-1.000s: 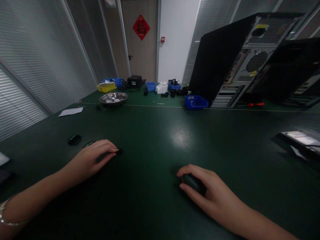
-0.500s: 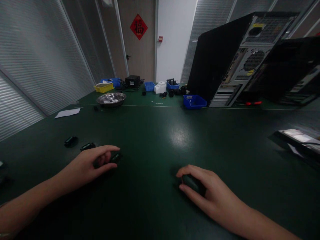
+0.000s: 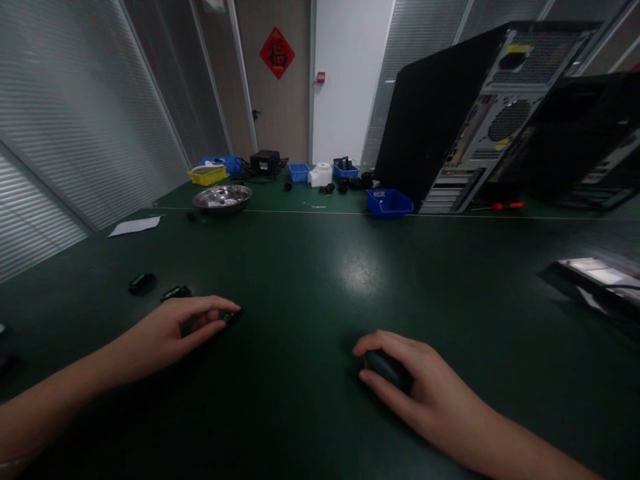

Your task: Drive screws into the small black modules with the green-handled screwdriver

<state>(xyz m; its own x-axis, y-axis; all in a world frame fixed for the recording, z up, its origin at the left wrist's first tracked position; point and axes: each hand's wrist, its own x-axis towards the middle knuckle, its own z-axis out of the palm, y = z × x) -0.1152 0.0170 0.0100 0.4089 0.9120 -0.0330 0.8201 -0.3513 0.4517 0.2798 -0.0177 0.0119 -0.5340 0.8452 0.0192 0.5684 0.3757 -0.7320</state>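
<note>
My left hand [image 3: 173,333] is at the left, its thumb and fingers closed around a small black piece with green on it [image 3: 230,316] on the table. Part of that piece is hidden by the fingers. Two similar small black-and-green pieces lie just beyond this hand: one [image 3: 176,292] close to the knuckles, the other [image 3: 141,283] farther left. My right hand [image 3: 415,380] rests on the table to the right of centre. Its thumb and index finger are curved but apart, with only dark green surface visible between them.
The green table [image 3: 300,267] stretches to a back row with a steel bowl [image 3: 223,199], a yellow bin [image 3: 209,175] and a blue bin [image 3: 390,204]. A black computer tower [image 3: 440,113] stands back right. A white-topped device [image 3: 600,275] lies at the right edge.
The thumb and fingers of my left hand have drawn together onto the small black-and-green piece. My right hand has stayed in place.
</note>
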